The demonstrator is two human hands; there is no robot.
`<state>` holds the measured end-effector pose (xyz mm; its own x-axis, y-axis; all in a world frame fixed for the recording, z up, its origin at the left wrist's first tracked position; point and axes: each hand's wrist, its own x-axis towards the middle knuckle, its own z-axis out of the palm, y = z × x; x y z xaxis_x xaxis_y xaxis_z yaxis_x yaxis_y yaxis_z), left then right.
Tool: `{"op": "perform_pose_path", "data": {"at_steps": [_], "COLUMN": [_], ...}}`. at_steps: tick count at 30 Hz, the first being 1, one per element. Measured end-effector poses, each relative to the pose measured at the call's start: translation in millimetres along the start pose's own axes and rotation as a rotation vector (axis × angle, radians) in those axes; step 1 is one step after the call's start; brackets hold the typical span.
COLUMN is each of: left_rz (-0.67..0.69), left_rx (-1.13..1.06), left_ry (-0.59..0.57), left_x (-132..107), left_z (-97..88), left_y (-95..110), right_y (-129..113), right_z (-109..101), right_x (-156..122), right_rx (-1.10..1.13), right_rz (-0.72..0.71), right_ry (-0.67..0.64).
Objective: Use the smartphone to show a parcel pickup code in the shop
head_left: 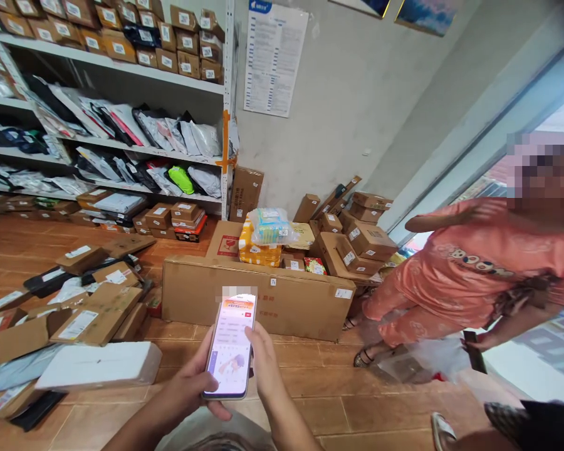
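Note:
A smartphone (232, 354) with a bright lit screen is held upright in front of me, low in the middle of the view. My left hand (200, 376) wraps its lower left side, the thumb resting over the bottom corner of the screen and a finger showing below the edge. Along the right edge my right hand (264, 360) grips the phone, its thumb over the upper right of the screen. The text on the display is too small to read. Beyond the phone, a long cardboard box (305, 307) stands on its side on the tiled floor.
White shelves (188, 78) hold boxed and bagged parcels. Loose parcels (94, 313) and a white box (98, 365) lie on the floor at left. Stacked cartons (369, 241) stand by the wall. At right stands a person in orange (493, 269) with a plastic bag (418, 360).

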<state>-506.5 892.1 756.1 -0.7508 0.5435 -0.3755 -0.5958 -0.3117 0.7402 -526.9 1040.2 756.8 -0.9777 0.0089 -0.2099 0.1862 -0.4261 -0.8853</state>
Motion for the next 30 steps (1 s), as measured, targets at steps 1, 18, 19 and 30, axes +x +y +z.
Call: {"op": "perform_pose_path", "data": {"at_steps": [1,18,19,30], "left_rz": [0.003,0.035,0.037,0.036], "left_rx": [-0.017,-0.059,-0.060,0.004], "left_ry": [-0.021,-0.039,-0.041,-0.014], "left_x": [0,-11,-12,-20], "left_z": [-4.7,-36.3,-36.9,-31.6], "left_y": [-1,7,8,14], "right_y": [-3,19,18,15], "right_z": [4,38,40,48], "right_x": [4,-11,-11,-13], "right_rx": [-0.007,-0.043,-0.031,0.003], "right_rz": [0.001,-0.015,-0.013,0.007], "right_ry": [0.025,0.216,0.196,0.243]}}
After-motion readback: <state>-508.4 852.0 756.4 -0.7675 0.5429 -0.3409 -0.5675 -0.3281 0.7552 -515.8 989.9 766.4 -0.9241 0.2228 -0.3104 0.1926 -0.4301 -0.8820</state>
